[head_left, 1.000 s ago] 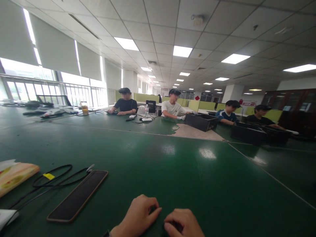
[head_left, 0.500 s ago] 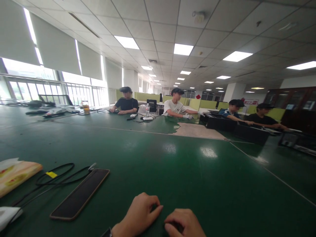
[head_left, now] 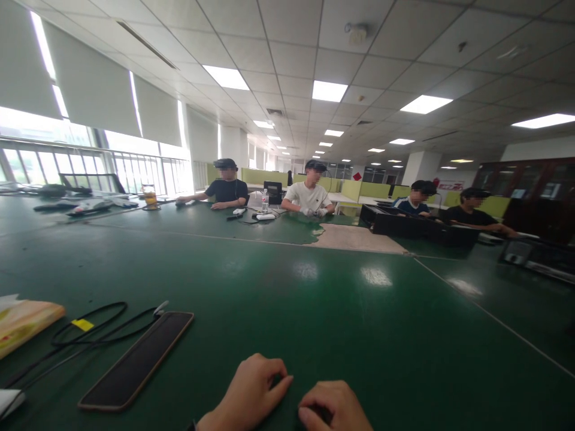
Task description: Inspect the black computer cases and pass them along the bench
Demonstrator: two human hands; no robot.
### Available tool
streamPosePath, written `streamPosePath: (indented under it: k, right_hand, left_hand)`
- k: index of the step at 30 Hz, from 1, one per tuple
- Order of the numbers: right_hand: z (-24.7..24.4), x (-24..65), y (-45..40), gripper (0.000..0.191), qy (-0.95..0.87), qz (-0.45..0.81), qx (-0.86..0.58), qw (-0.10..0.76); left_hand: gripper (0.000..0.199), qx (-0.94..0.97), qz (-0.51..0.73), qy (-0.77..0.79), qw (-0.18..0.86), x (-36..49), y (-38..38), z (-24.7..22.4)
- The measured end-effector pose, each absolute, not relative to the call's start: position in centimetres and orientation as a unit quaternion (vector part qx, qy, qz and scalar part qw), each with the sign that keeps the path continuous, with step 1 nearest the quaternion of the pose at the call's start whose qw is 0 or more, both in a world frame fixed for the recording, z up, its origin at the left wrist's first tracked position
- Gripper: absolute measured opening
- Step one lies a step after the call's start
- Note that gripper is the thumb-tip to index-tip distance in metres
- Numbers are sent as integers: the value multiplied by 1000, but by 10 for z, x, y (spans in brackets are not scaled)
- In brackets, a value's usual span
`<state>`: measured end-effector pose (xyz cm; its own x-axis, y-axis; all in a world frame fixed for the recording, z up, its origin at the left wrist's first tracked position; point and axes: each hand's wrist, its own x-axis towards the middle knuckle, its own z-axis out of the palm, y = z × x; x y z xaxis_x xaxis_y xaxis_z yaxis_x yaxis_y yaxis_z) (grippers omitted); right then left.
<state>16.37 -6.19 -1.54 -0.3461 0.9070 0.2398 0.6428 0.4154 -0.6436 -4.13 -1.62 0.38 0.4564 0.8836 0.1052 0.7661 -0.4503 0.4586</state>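
My left hand point(head_left: 255, 389) rests on the green table point(head_left: 269, 311) near the bottom middle of the view. Its fingers are curled in, with the thumb and index fingertips close together and nothing visible between them. Just to the right lies my right hand point(head_left: 336, 406), loosely closed, its thumb under the bent fingers; nothing shows in it. A small gap separates the two hands. Left of them a dark phone point(head_left: 139, 359) lies flat beside a black cable point(head_left: 101, 341) with a yellow tag.
At the left edge are a colourful packet point(head_left: 27, 323) and a white object point(head_left: 9, 402). Several people sit across the table, near a water bottle point(head_left: 265, 202), a cup of amber drink point(head_left: 150, 196) and black cases point(head_left: 404, 228). A pale bare patch point(head_left: 359, 238) marks the tabletop.
The person in white has drawn both gloved hands together, away from the black case. The person in black at the left has stretched an arm sideways. My hands have barely moved; the view has shifted slightly.
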Motion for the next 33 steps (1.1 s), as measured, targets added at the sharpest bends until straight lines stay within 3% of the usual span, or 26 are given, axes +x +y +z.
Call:
streamPosePath:
  k: [33]
  right_hand:
    - [-12,162,-61,20,-801,224,-498,248]
  left_hand:
    - [27,840,168,486,174,-40,-16,3]
